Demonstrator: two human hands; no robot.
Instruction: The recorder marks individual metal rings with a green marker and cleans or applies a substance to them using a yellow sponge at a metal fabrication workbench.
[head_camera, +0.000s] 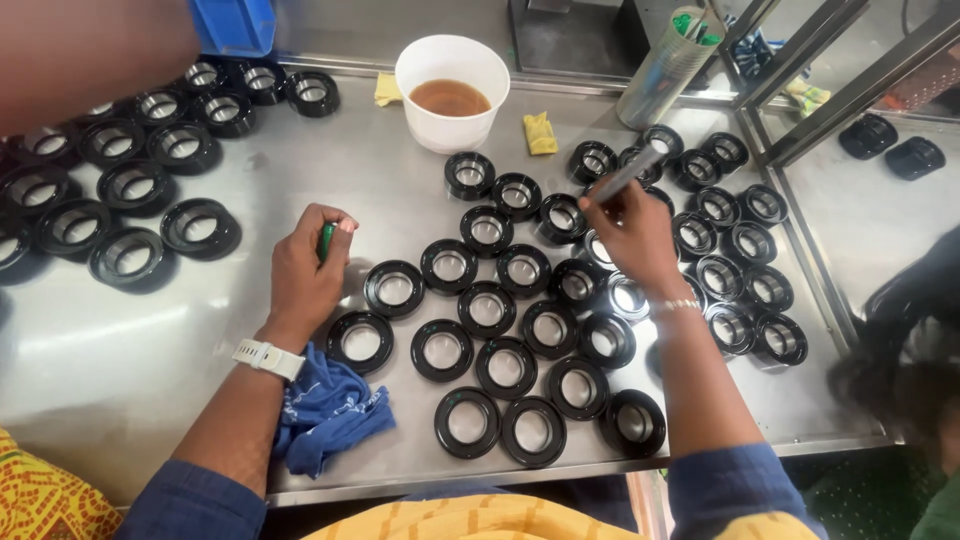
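My left hand (303, 272) curled tight around a green pen cap (326, 240), above the black rings (487, 310). My right hand (632, 235) pinches a grey marker (626, 175), tip down over the rings. White bowl (452, 92) of brown liquid behind; blue cloth (330, 410) by left wrist.

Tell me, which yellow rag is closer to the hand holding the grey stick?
The yellow rag right of the white bowl. The other rag, left of the bowl, is farther from the right hand.
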